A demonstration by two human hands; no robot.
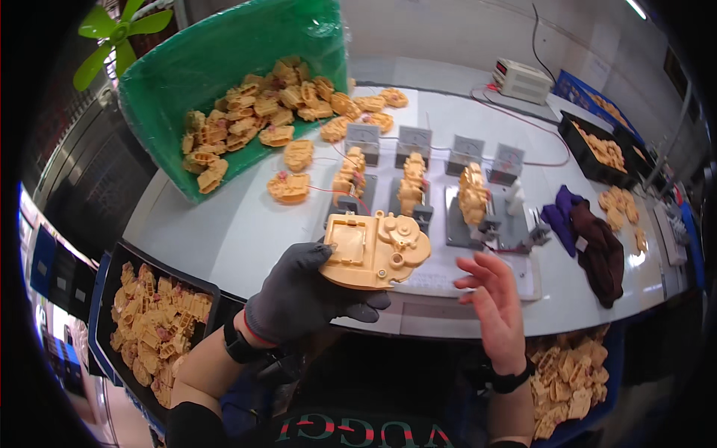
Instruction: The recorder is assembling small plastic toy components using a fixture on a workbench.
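My left hand (295,299), in a grey glove, grips a tan plastic housing (377,250). Its upturned face has a square recess on the left and round raised bosses on the right. Bare and empty, my right hand (494,310) is held to the right of the housing, palm turned inward with the fingers apart. Beyond the hands, similar tan housings stand in a row of test fixtures: one (349,178) at left, one (412,183) in the middle and one (473,194) at right. A thin red wire (351,196) runs just behind the held housing.
A green plastic-lined bin (160,97) of tan parts tilts at the back left. Dark crates (104,299) of parts flank me. Small meters (414,138) stand behind the fixtures; a power supply (523,81) sits farther back. Dark cloths (594,243) lie at right.
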